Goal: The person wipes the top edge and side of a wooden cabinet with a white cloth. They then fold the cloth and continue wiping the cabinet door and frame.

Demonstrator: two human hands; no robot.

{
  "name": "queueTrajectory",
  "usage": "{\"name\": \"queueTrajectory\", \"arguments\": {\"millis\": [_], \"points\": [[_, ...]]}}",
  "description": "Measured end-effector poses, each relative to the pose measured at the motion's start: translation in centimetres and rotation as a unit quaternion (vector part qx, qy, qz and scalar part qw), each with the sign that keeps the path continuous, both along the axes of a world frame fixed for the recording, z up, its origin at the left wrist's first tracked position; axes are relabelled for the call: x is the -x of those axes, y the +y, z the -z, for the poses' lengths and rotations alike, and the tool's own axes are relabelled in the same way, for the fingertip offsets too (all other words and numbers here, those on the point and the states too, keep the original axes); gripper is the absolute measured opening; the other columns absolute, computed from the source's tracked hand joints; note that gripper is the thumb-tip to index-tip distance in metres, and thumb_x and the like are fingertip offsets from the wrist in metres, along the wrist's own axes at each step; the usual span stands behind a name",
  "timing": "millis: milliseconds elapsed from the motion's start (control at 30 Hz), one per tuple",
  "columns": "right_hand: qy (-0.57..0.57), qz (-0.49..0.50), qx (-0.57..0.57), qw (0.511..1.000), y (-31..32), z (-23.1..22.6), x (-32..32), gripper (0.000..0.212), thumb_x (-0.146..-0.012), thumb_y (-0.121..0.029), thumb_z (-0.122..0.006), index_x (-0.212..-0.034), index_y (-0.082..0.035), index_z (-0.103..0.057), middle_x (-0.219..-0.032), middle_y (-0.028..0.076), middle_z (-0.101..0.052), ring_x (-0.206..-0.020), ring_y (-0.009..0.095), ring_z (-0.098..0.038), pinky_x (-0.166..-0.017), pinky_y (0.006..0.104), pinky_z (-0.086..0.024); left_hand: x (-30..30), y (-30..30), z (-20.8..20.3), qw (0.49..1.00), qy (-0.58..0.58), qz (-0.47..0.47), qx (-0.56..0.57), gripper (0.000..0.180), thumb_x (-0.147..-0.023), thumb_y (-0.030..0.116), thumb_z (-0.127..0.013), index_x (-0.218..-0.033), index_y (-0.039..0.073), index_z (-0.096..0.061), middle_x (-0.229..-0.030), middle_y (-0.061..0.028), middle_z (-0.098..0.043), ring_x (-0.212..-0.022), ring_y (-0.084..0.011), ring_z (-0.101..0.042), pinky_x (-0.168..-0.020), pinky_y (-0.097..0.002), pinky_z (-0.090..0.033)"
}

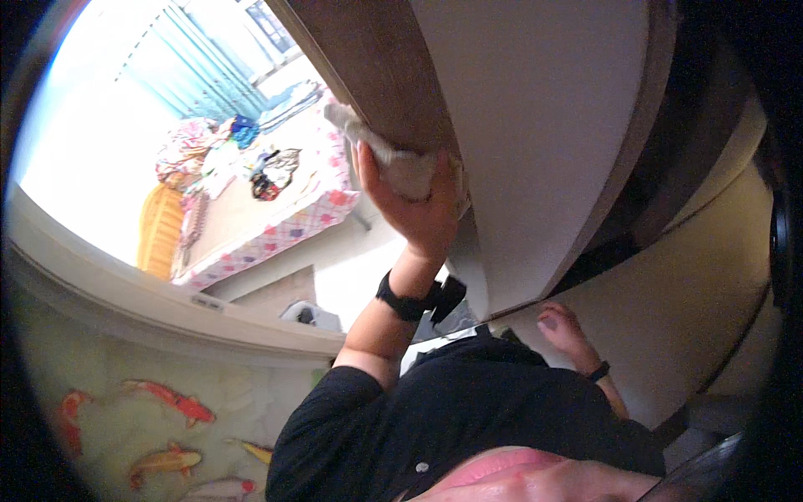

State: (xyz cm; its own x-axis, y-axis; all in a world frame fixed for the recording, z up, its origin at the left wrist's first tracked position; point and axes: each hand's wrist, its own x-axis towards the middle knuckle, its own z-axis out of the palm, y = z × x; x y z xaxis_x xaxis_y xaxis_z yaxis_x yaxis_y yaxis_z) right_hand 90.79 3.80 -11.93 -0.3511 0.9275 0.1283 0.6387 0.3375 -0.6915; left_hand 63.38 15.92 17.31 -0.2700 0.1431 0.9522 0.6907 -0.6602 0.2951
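My left hand (416, 207), with a black band and a small black box at the wrist, is raised against the brown edge of a door or panel (381, 71). Its fingers and thumb grip a pale, bunched cloth (406, 171) pressed onto that edge. One end of the cloth sticks out to the left of the fingers. Lower down on the right, my right hand (565, 333) hangs beside my body, near the pale panel surface. Its fingers are loosely bent, the thumb apart from them, and nothing shows in it.
A broad pale panel (527, 142) fills the upper right. Through the opening on the left stand a bed (276, 219) with heaped clothes, a yellow headboard (159, 230) and blue curtains (196, 67). A curved sill (242, 322) borders a fish-patterned surface (201, 427).
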Motion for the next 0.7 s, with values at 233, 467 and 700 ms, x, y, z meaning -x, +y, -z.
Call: {"name": "queueTrajectory", "arguments": {"millis": [233,467,700], "points": [[0.033,0.049,-0.001,0.998,2.6,0.5,-3.0,0.017,-0.078,-0.018,-0.069,-0.089,-0.005,-0.064,-0.117,0.014,-0.058,-0.111,0.034,-0.053,-0.095,0.0441,-0.041,-1.3,0.7,-14.9,0.997,0.022,-0.040,-0.069,0.072,-0.078,0.023,-0.069,-0.136,0.000,-0.031,-0.115,-0.0175,-0.049,-0.103,-0.0273,-0.049,-0.090,-0.0411,-0.041],[0.001,0.010,0.019,1.000,1.8,1.1,-4.0,0.018,-0.077,-0.017,-0.069,-0.089,-0.005,-0.064,-0.119,0.015,-0.057,-0.110,0.035,-0.053,-0.094,0.0449,-0.042,0.4,0.3,-5.1,0.999,0.036,-0.031,0.009,0.078,-0.083,0.029,-0.069,-0.142,0.005,-0.024,-0.133,-0.0215,-0.037,-0.122,-0.0353,-0.039,-0.101,-0.0491,-0.031],[0.009,0.013,0.029,0.999,0.6,3.2,-5.6,0.018,-0.075,-0.014,-0.068,-0.088,-0.003,-0.063,-0.110,0.015,-0.060,-0.107,0.033,-0.055,-0.090,0.0433,-0.046,-1.4,-2.2,13.1,0.971,-0.131,0.129,0.153,0.072,-0.092,0.026,-0.055,-0.145,0.001,-0.012,-0.145,-0.0241,-0.023,-0.133,-0.0333,-0.027,-0.108,-0.0464,-0.022]]}}
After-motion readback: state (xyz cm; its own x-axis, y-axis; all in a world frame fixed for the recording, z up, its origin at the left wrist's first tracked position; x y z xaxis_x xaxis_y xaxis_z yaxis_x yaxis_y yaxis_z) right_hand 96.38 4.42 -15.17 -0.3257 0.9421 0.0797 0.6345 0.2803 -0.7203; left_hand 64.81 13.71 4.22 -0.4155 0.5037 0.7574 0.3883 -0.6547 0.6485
